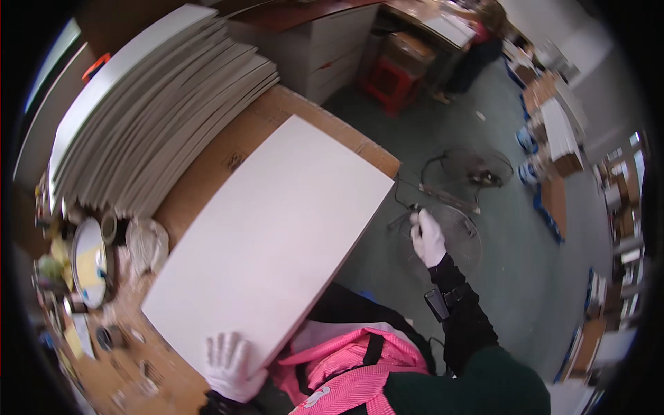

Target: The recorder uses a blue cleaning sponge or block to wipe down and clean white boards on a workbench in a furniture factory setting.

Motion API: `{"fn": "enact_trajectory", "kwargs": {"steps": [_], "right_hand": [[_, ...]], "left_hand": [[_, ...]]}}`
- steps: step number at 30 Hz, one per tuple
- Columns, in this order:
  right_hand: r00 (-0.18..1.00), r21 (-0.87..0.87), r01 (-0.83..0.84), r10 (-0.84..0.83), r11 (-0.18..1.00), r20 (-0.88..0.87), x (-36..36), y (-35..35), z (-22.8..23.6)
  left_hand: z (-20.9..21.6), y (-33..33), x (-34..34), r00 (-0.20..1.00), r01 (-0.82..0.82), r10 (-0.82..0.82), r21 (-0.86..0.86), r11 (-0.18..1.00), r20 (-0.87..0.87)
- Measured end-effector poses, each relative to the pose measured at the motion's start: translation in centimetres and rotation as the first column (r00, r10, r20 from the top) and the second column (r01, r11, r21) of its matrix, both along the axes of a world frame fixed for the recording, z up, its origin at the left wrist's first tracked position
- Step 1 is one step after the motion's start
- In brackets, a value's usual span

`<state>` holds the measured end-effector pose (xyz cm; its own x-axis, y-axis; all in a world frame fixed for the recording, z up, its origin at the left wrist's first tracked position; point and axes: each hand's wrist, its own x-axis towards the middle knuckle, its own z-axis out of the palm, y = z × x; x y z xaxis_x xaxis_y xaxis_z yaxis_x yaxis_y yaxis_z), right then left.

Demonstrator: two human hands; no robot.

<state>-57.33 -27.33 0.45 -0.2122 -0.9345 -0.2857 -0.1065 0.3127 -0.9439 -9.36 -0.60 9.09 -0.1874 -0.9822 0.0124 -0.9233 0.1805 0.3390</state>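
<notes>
A large white rectangular board (277, 228) lies slantwise across the work table, its near long edge beside my body. My left hand (232, 365), in a white glove, rests flat on the board's near corner with the fingers spread. Beyond the board's right edge, my right hand (429, 238), also white-gloved, is held out with its fingers curled together. A small dark thing (415, 207) shows at its fingertips, too small to name. Below and around that hand is a round wire-caged fan (460, 242), partly blurred.
A tall stack of white boards (166, 111) stands on the brown table (373, 153) at the far left. An oval tray (88, 263), a plastic bag (146, 245) and a tape roll (109, 337) lie left. Another fan (477, 173), a red stool (389, 86) and a person (477, 52) are beyond.
</notes>
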Motion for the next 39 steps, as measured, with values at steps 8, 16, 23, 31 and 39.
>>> {"fn": "enact_trajectory", "kwargs": {"steps": [8,16,23,31,39], "right_hand": [[0.971,-0.465,-0.193,0.100,0.864,-0.217,8.1,-4.0,7.5],[0.404,-0.267,-0.906,0.486,0.328,-0.775,20.0,5.8,8.7],[0.365,-0.143,-0.534,0.074,0.833,-0.928,5.5,-12.2,8.0],[0.460,-0.309,-0.851,0.320,0.424,-0.828,12.4,-5.0,7.0],[0.744,-0.393,-0.567,0.245,0.724,-0.622,9.0,-9.8,9.0]], "left_hand": [[0.5,-0.1,-1.4,0.985,-0.042,0.054,-0.077,0.996,0.163],[0.7,0.4,-2.7,0.960,-0.078,0.090,-0.056,0.995,0.264],[0.8,0.8,-2.3,0.964,-0.090,0.100,-0.051,0.995,0.245],[0.6,0.5,-1.7,0.967,-0.107,0.110,-0.027,0.994,0.230],[0.4,0.6,-1.6,0.971,-0.119,0.112,0.020,0.993,0.213]]}}
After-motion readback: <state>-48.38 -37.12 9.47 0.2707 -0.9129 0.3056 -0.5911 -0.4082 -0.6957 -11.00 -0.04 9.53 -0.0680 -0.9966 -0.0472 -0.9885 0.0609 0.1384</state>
